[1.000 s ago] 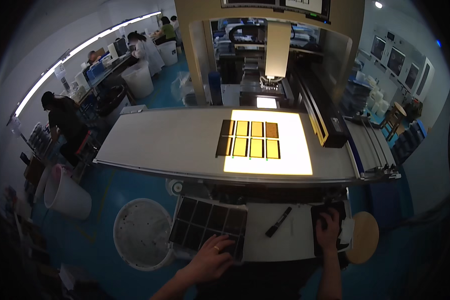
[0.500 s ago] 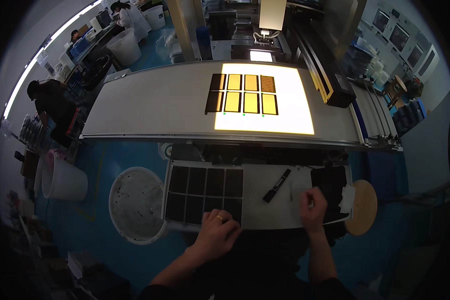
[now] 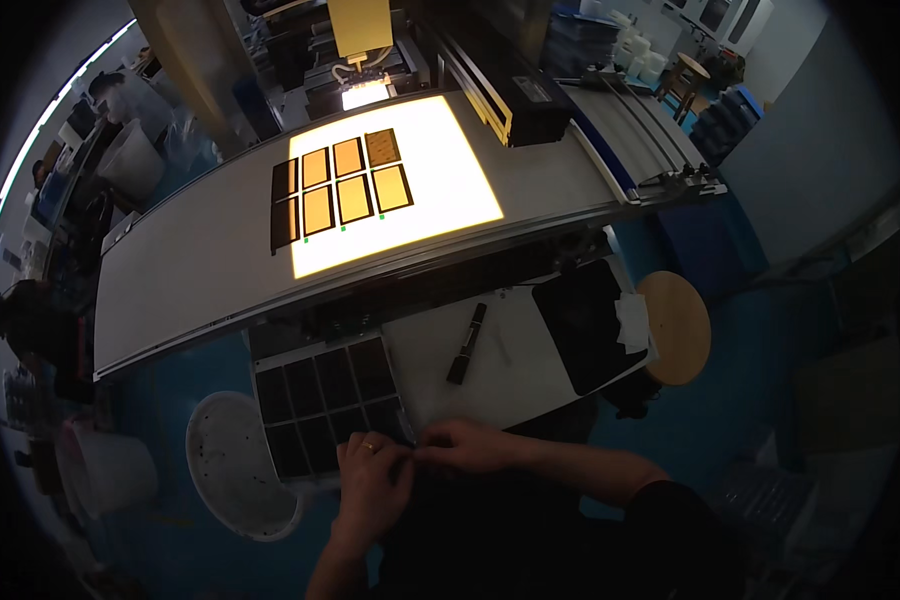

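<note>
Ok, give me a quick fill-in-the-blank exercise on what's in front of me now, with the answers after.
1. The left hand wears a gold-coloured ____ on one finger.
2. The lower dark sheet has cells in ____ rows.
3. The marker lies to the ____ of the black pad.

Missing words: ring; two; left.

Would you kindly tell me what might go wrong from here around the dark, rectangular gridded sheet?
The bare left hand and bare right hand meet near one corner of the gridded sheet, so that corner could bend or get smudged. The black cylindrical marker lies loose on the pale, flat worktop and might roll if bumped.
</note>
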